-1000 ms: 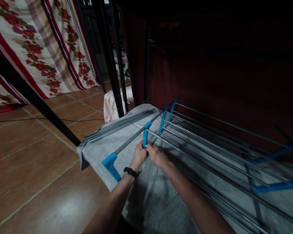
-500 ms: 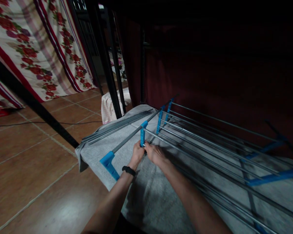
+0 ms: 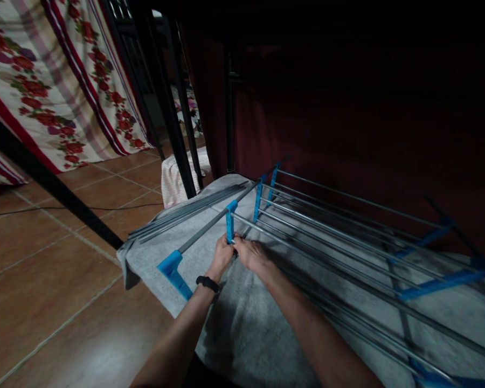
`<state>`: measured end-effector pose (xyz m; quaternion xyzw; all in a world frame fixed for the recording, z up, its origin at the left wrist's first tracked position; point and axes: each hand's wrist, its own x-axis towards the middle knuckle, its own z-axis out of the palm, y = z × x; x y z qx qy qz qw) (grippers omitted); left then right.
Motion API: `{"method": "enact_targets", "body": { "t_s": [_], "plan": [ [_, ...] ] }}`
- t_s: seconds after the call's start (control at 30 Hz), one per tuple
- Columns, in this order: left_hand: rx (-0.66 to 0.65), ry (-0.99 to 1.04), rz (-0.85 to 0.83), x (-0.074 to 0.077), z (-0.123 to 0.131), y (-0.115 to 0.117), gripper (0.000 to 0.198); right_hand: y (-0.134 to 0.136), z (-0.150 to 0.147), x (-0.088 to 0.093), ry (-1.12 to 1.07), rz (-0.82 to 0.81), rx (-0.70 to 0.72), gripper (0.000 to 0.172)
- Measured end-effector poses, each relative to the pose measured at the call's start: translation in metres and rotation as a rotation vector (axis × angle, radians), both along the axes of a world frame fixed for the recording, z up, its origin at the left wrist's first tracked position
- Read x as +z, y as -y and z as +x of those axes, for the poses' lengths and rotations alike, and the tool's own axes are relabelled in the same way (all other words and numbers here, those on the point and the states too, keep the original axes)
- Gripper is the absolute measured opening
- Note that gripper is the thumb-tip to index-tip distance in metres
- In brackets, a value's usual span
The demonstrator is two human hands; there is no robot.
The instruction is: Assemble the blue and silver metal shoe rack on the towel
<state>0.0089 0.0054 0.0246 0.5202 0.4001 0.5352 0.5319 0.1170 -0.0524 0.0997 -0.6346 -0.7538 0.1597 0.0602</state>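
Observation:
My left hand (image 3: 222, 257), with a black band on its wrist, is closed around the lower end of a blue plastic bracket (image 3: 230, 223). That bracket hangs from a grey tube (image 3: 204, 231) of a partly assembled rack. Right beside it, my right hand (image 3: 247, 252) pinches a thin metal rod at the bracket's bottom; most of that rod is hidden by my fingers and forearm. From the brackets, several metal rods (image 3: 307, 220) run off to the right. An L-shaped blue corner piece (image 3: 173, 269) caps the tube's near end.
A grey blanket (image 3: 250, 334) covers the surface beneath the rack. Loose metal rods (image 3: 186, 213) lie on its far left part. Black metal posts (image 3: 52, 178) stand at the left, over a tiled floor (image 3: 64, 302) with a dark cable. More blue pieces (image 3: 444, 283) join rods at the right.
The view has shifted slightly, so the rack and blanket appear a little further left. Both hands stay at the same bracket, with hardly any movement against it.

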Motion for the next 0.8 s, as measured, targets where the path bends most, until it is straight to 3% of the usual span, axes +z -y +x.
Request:
{"method": "enact_targets", "body": {
  "t_s": [0.37,0.8],
  "plan": [
    [-0.050,0.003,0.045,-0.0003,-0.0020,-0.0002,0.021,-0.0062,-0.0011,-0.0068,0.035,-0.047,0.008,0.037],
    [-0.064,-0.001,0.054,0.0042,-0.0025,0.0040,0.023,-0.0056,-0.0024,-0.0026,-0.010,-0.079,-0.037,0.036]
  ]
}}
